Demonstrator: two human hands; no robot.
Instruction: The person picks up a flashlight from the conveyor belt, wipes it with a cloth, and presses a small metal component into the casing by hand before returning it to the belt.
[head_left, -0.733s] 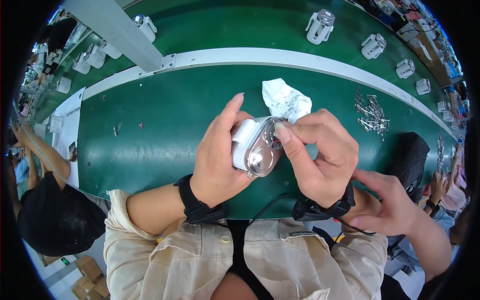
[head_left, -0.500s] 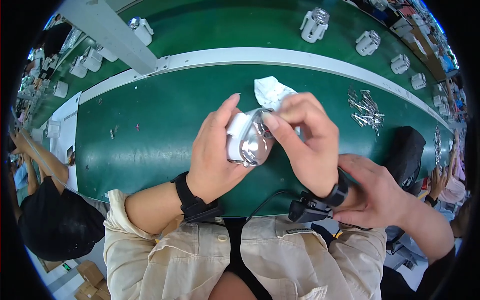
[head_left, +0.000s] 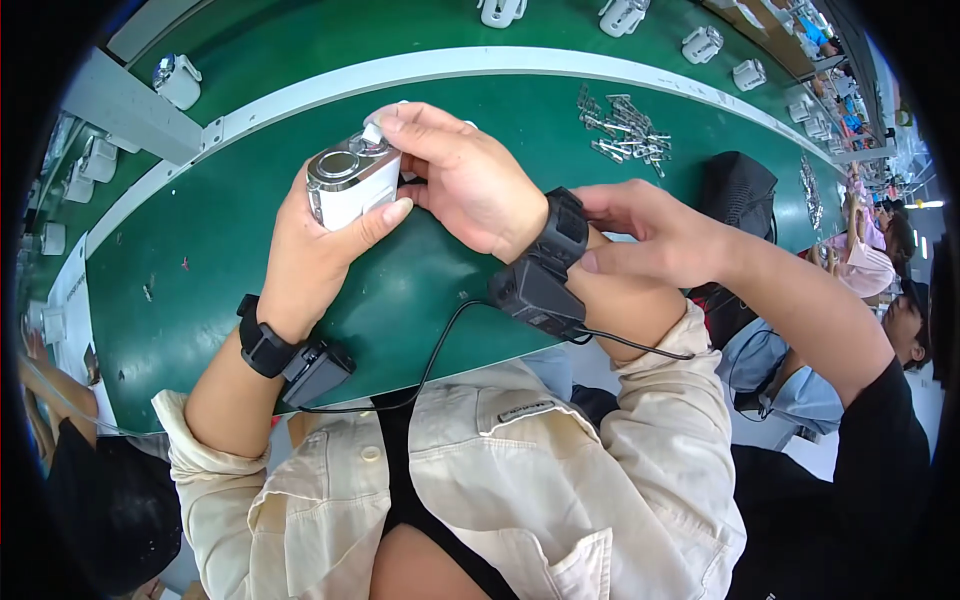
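"Starting from the left, what do you see?"

"The left hand (head_left: 308,248) is grasping the white device (head_left: 365,194) — it is above the green surface (head_left: 425,260). The right hand (head_left: 472,182) touches a small white piece (head_left: 373,133) at its top; if it grips this, I cannot tell."

"And the step?"

"Handling the top, I judge — next move calls for steady left support, light right touch."

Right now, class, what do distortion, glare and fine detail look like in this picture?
Head view: the white rail bows into an arc, and black fills the corners; head view: soft glare patches dull the green table, while the white device shows bright reflections on its shiny end; head view: detail crowded along the right rim is too small to tell apart.
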